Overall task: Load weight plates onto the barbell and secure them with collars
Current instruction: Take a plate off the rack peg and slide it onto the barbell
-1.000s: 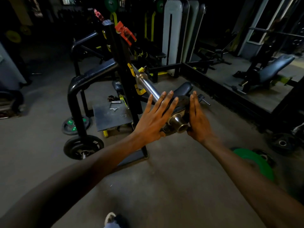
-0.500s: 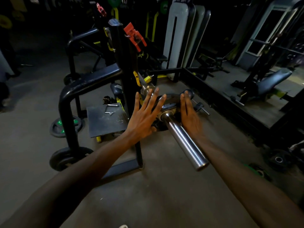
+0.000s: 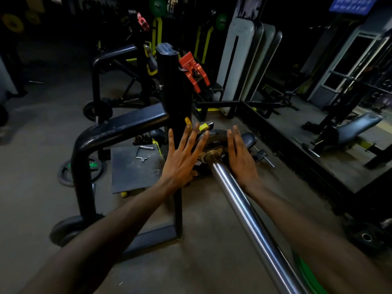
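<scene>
A black weight plate (image 3: 216,134) sits on the chrome barbell sleeve (image 3: 244,204), pushed far in next to the black rack upright (image 3: 172,92). My left hand (image 3: 182,160) lies flat against the plate's left side with fingers spread. On the plate's right side, my right hand (image 3: 240,158) rests flat with fingers straight. Neither hand curls around anything. The sleeve runs between my forearms toward the camera. A red collar (image 3: 194,71) hangs clipped on the upright, and a second red collar (image 3: 142,21) sits on the far upright.
A green plate (image 3: 307,270) lies on the floor at bottom right, with a black plate (image 3: 366,237) beyond it. More plates lie at left (image 3: 93,166) and by the rack foot (image 3: 67,228). A bench (image 3: 358,126) stands on the raised platform at right.
Both flat hands have slid the black plate from the sleeve's end inward to the rack. Much more bare sleeve now shows in front of the plate.
</scene>
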The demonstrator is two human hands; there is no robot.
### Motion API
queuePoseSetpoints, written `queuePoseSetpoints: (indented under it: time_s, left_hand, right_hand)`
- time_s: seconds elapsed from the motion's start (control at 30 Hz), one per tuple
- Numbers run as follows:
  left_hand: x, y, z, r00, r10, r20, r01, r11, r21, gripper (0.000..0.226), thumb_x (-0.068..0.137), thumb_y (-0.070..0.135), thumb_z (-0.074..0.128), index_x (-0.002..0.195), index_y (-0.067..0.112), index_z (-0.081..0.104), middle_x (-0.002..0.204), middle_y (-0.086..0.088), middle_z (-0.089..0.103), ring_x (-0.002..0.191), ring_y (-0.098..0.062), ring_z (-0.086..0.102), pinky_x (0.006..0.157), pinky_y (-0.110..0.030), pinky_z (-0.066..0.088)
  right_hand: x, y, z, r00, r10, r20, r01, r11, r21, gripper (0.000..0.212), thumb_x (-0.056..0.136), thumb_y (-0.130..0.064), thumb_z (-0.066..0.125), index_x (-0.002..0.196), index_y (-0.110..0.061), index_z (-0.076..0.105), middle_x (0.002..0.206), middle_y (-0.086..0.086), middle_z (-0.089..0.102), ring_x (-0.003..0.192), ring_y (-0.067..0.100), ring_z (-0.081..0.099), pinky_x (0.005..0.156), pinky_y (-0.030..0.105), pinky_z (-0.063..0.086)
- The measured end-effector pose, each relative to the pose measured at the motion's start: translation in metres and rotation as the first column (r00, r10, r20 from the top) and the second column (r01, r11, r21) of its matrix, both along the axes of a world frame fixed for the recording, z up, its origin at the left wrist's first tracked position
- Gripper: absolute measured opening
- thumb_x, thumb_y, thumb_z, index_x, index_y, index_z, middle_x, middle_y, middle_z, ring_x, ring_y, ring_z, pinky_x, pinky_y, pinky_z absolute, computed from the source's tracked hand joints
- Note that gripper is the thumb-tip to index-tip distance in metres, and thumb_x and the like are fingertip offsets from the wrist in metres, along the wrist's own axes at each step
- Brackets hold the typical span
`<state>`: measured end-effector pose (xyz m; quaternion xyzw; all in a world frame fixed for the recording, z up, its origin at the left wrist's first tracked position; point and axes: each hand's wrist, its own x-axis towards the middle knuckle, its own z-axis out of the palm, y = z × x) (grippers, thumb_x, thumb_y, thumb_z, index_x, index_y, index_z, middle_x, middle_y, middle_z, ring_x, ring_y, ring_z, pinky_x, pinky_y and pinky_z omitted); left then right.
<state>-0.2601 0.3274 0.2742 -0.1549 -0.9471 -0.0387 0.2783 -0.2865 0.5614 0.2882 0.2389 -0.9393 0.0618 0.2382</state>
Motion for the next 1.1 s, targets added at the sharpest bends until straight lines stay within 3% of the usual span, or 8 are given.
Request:
queuePoseSetpoints:
  time_s: [0.13, 0.33, 0.47, 0.53, 0.63, 0.8, 0.93, 1.1]
  left_hand:
    - [-0.012, -0.004, -0.003, 1.000, -0.008, 0.010, 0.008, 1.000, -0.002, 0.146, 0.068, 0.052, 0.091, 0.168, 0.019, -0.009, 0.175, -0.016, -0.018, 0.163, -0.038, -0.013, 0.124, -0.076, 0.006]
    - [-0.004, 0.002, -0.004, 0.998, 0.025, 0.051, -0.028, 0.998, 0.056, 0.141, 0.073, 0.044, 0.090, 0.168, 0.021, -0.011, 0.175, -0.015, -0.018, 0.163, -0.037, -0.014, 0.125, -0.075, 0.003]
    - [0.014, 0.000, 0.003, 0.998, 0.001, 0.066, -0.006, 0.996, 0.083, 0.129, 0.081, 0.037, 0.084, 0.168, 0.024, -0.011, 0.177, -0.010, -0.015, 0.164, -0.034, -0.011, 0.126, -0.074, 0.005]
    - [0.027, -0.002, 0.006, 0.997, -0.001, 0.079, -0.008, 0.993, 0.119, 0.122, 0.085, 0.034, 0.078, 0.168, 0.025, -0.011, 0.177, -0.009, -0.014, 0.164, -0.033, -0.009, 0.127, -0.072, 0.002]
    - [0.055, -0.003, 0.010, 0.995, 0.019, 0.094, -0.034, 0.986, 0.163, 0.106, 0.093, 0.033, 0.069, 0.169, 0.021, -0.005, 0.177, -0.010, -0.007, 0.164, -0.033, -0.002, 0.129, -0.068, 0.002]
    - [0.110, -0.005, 0.019, 0.997, -0.011, 0.074, -0.007, 0.973, 0.231, 0.081, 0.104, 0.035, 0.057, 0.169, 0.016, 0.012, 0.176, -0.014, 0.012, 0.162, -0.035, 0.016, 0.130, -0.064, 0.012]
    - [0.161, -0.011, 0.028, 0.999, -0.004, 0.032, -0.004, 0.972, 0.235, 0.071, 0.108, 0.044, 0.046, 0.168, 0.017, 0.016, 0.175, -0.015, 0.017, 0.160, -0.035, 0.023, 0.129, -0.064, 0.020]
    - [0.227, -0.029, 0.038, 0.999, 0.020, 0.042, -0.029, 0.977, 0.210, 0.070, 0.109, 0.054, 0.037, 0.166, 0.017, 0.020, 0.174, -0.015, 0.022, 0.160, -0.034, 0.024, 0.130, -0.061, 0.019]
  right_hand:
    - [-0.015, -0.006, 0.001, 1.000, -0.006, -0.015, 0.006, 1.000, -0.002, 0.116, 0.089, -0.023, 0.081, 0.167, -0.014, -0.004, 0.176, 0.009, -0.010, 0.158, 0.031, 0.027, 0.098, 0.045, 0.057]
    - [-0.008, -0.007, 0.009, 1.000, -0.004, -0.008, 0.004, 1.000, 0.005, 0.106, 0.091, -0.006, 0.070, 0.168, -0.017, -0.001, 0.176, 0.010, -0.007, 0.150, 0.038, 0.040, 0.093, 0.048, 0.058]
    - [0.013, 0.002, 0.025, 0.999, -0.022, 0.040, 0.021, 0.999, 0.026, 0.114, 0.082, 0.005, 0.070, 0.168, -0.021, 0.001, 0.176, 0.011, 0.000, 0.137, 0.040, 0.051, 0.084, 0.042, 0.058]
    - [0.028, 0.008, 0.032, 0.998, -0.058, 0.029, 0.057, 0.998, 0.030, 0.108, 0.085, 0.000, 0.070, 0.168, -0.020, 0.006, 0.175, 0.014, 0.011, 0.134, 0.038, 0.054, 0.085, 0.040, 0.058]
    - [0.057, 0.018, 0.042, 0.996, -0.089, 0.031, 0.090, 0.995, -0.035, 0.091, 0.094, -0.016, 0.072, 0.167, -0.017, 0.018, 0.171, 0.015, 0.024, 0.143, 0.036, 0.049, 0.099, 0.046, 0.057]
    - [0.115, 0.027, 0.063, 0.990, -0.092, 0.110, 0.109, 0.982, -0.155, 0.069, 0.104, -0.034, 0.059, 0.164, -0.022, 0.029, 0.172, 0.006, 0.029, 0.146, 0.030, 0.047, 0.107, 0.049, 0.053]
    - [0.165, 0.016, 0.078, 0.986, -0.042, 0.162, 0.070, 0.982, -0.175, 0.063, 0.104, -0.046, 0.055, 0.162, -0.036, 0.032, 0.170, 0.000, 0.033, 0.150, 0.026, 0.042, 0.114, 0.052, 0.047]
    - [0.219, -0.010, 0.084, 0.989, 0.018, 0.149, 0.017, 0.973, -0.229, 0.062, 0.105, -0.048, 0.054, 0.160, -0.025, 0.039, 0.165, 0.006, 0.042, 0.151, 0.024, 0.041, 0.116, 0.042, 0.041]
